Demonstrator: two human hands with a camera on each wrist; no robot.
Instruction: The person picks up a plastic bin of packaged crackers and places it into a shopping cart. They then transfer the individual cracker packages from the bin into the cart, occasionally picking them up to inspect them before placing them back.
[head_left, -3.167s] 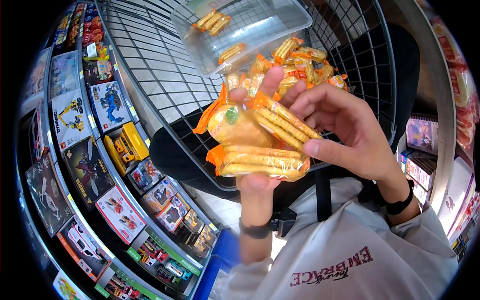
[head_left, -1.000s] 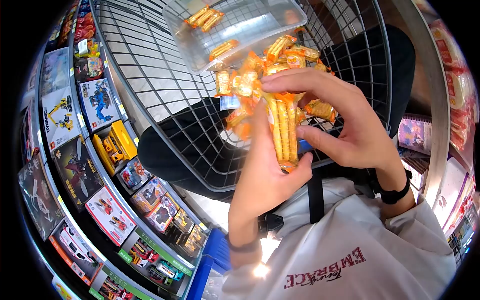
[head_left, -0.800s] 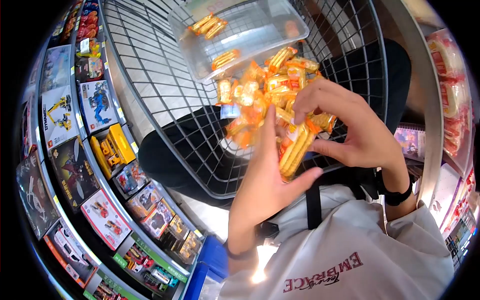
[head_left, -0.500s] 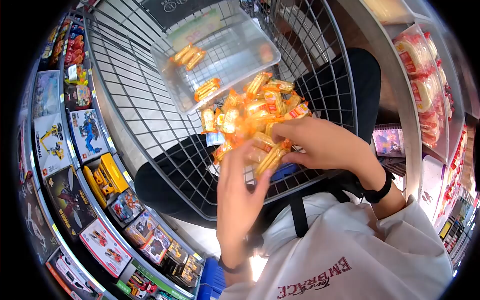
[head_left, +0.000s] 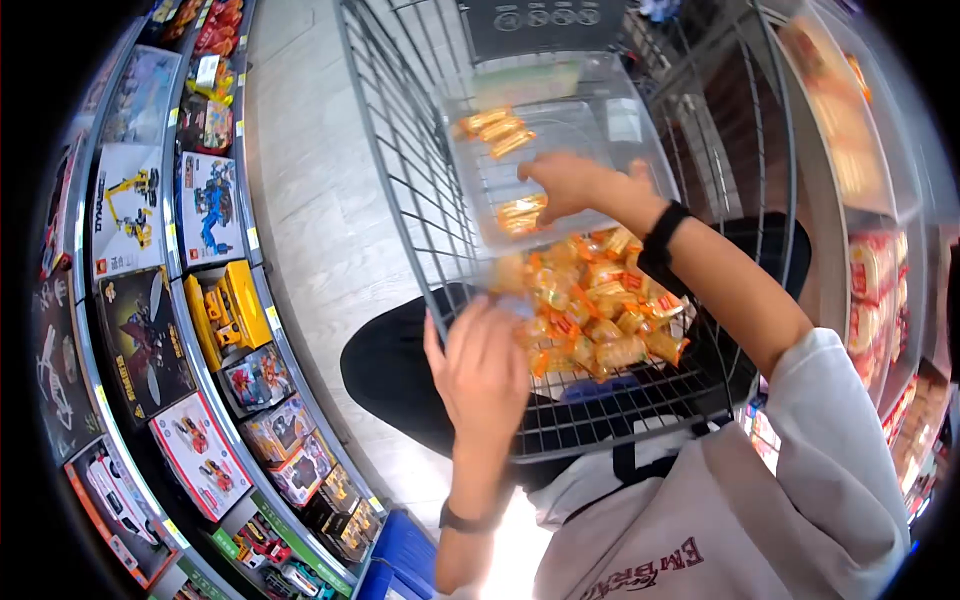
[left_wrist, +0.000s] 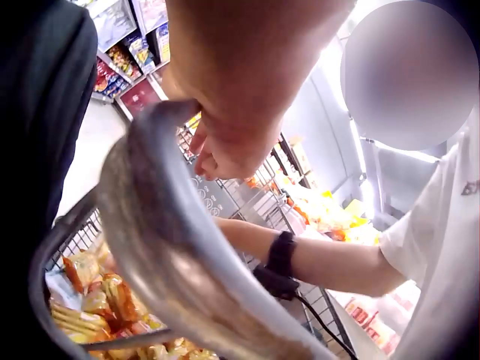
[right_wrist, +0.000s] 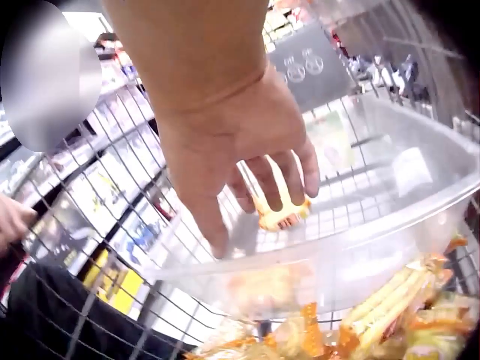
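Observation:
My right hand (head_left: pixel 575 185) reaches over the clear plastic bin (head_left: pixel 570 130), fingers spread and bent downward, close to a wrapped biscuit pack (head_left: pixel 522 213). In the right wrist view, that hand (right_wrist: pixel 232 142) holds nothing; an orange-wrapped pack (right_wrist: pixel 285 217) shows beyond its fingertips. More biscuits (head_left: pixel 495 130) lie farther back in the bin. My left hand (head_left: pixel 485 370) is at the cart's left near corner, its fingers loosely bent and blurred, with no pack visible in it. Beside it, many orange-wrapped packs (head_left: pixel 605 310) are heaped in the cart, outside the bin.
The wire cart (head_left: pixel 400 190) stands between the person's dark-trousered legs (head_left: pixel 395 365). Boxed toys (head_left: pixel 210 210) line shelves at the left. Packaged food (head_left: pixel 870 270) fills clear holders at the right. A blue object (head_left: pixel 400 560) sits near the bottom, beside pale floor (head_left: pixel 310 170).
My right hand has let go of the packs it held over the heap and moved forward over the bin. My left hand has moved away to the cart's left side; the head view has shifted.

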